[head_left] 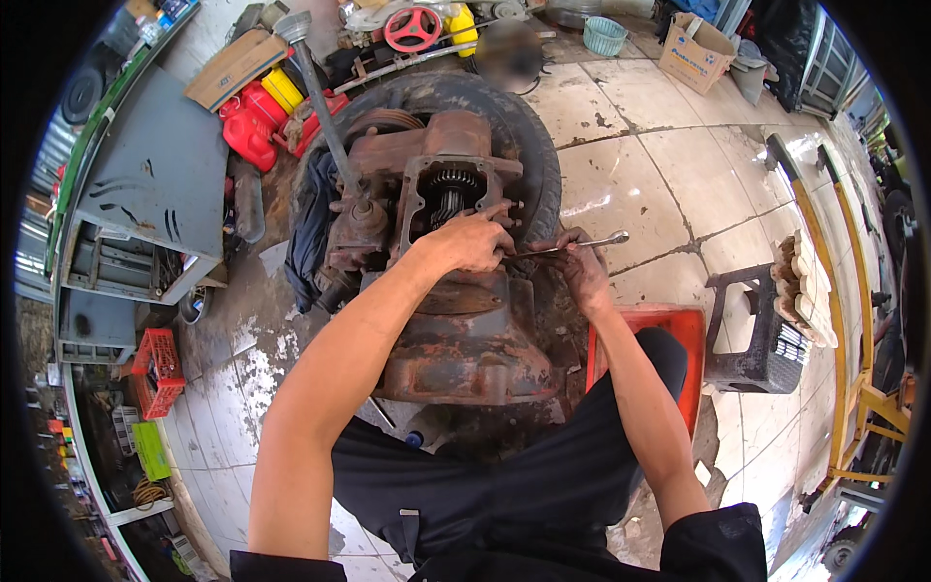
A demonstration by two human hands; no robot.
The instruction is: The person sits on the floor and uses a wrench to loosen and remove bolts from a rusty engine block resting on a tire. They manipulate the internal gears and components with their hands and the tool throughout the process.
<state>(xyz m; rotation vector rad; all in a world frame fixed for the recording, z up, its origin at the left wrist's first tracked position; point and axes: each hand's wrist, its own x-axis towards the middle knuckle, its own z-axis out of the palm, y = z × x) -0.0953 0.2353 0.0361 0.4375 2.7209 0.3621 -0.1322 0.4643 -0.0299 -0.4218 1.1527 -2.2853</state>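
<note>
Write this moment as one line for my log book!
left hand: at gearbox opening's edge | right hand: holding wrench | gears: showing inside | tire: partly hidden by gearbox

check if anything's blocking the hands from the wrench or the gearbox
Nothing visible does. The right hand grips the wrench, and the left hand is right at the gearbox with nothing showing in between. Whether the left hand also touches the wrench is unclear.

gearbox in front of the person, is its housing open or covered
Open: the gearbox has an uncovered, roughly rectangular opening, and toothed gears show inside it.
</note>
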